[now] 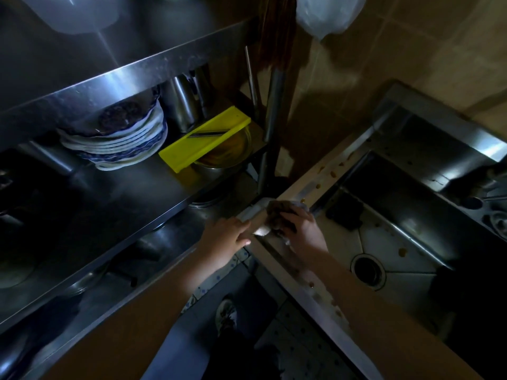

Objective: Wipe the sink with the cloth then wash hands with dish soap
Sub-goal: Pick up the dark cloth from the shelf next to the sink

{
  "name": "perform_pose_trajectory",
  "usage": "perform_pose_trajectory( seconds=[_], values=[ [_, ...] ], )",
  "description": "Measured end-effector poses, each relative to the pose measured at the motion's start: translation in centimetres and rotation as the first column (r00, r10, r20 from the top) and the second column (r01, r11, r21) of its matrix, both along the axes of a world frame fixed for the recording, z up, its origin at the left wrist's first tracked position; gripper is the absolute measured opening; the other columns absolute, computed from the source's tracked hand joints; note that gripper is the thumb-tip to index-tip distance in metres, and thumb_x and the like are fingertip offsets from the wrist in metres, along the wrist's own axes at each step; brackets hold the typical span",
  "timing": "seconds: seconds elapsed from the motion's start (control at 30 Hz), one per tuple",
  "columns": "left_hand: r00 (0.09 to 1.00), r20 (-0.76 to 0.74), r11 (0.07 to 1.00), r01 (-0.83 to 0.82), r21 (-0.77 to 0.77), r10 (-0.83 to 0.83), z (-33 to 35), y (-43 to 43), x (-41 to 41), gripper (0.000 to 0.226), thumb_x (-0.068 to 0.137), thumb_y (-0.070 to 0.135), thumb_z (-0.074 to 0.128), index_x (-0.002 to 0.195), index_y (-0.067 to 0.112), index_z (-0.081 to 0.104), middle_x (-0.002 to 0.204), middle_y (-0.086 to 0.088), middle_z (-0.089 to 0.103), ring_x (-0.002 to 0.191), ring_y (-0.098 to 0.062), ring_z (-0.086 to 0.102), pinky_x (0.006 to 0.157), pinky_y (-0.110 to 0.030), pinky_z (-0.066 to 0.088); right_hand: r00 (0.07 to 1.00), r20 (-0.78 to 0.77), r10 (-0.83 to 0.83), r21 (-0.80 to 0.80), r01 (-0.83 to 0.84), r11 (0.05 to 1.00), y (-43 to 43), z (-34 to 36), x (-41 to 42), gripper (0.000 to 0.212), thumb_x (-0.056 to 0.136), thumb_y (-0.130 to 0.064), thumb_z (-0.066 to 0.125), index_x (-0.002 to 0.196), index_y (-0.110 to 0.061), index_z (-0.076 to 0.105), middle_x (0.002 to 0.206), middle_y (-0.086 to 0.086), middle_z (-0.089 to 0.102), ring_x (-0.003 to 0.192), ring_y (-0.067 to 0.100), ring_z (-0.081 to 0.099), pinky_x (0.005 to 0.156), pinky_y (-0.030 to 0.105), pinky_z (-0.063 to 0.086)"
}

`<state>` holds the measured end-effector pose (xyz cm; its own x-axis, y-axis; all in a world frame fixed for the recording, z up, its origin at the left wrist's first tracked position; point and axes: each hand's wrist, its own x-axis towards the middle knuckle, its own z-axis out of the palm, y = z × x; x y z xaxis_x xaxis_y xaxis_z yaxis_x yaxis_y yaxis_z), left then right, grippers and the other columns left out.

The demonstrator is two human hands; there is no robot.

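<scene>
The cloth, a bunched rag of dark brown with pale patches, lies on the near left corner of the steel rim of the sink, where the rim meets the counter. The right hand is on top of it, fingers bent down over the bunch and gripping it against the rim. A white fold of the cloth sticks out below the hand at the counter's outer edge.

The left hand rests against that outer edge just beside the white fold. Its fingers lie close together and nearly straight, holding nothing.

Small brown crumbs are scattered along the rim beyond the cloth, and more lie on the counter strip near the right forearm. In the basin a black sponge-like block sits against the near left wall, a crumb lies on the floor of the basin, and the round drain is open and dark.

To the left stands a steel shelf rack. On its middle shelf is a stack of blue-and-white plates, and beside that a yellow slicer board lies tilted across a glass bowl. A steel cup stands behind them. A pale plastic bag hangs at the top by the tiled wall. Below, a shoe shows on the patterned floor.
</scene>
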<state>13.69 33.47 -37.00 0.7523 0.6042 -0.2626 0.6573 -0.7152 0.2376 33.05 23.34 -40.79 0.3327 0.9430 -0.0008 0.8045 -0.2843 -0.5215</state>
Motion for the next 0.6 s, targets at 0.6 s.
perform_pose_trajectory(
  seconds=[0.6],
  values=[
    [0.996, 0.053, 0.986, -0.065, -0.155, 0.074, 0.1, 0.2, 0.3, 0.045, 0.090, 0.042, 0.055, 0.130, 0.022, 0.053, 0.124, 0.000, 0.059, 0.117, -0.021, 0.052, 0.099, -0.041, 0.041, 0.981, -0.187, -0.054, 0.086, 0.071, 0.994, -0.4, 1.2, -1.8, 0.030, 0.073, -0.011, 0.076, 0.102, -0.019, 0.073, 0.113, 0.004, 0.067, 0.096, 0.014, 0.060, 0.080, 0.013, 0.044]
  ],
)
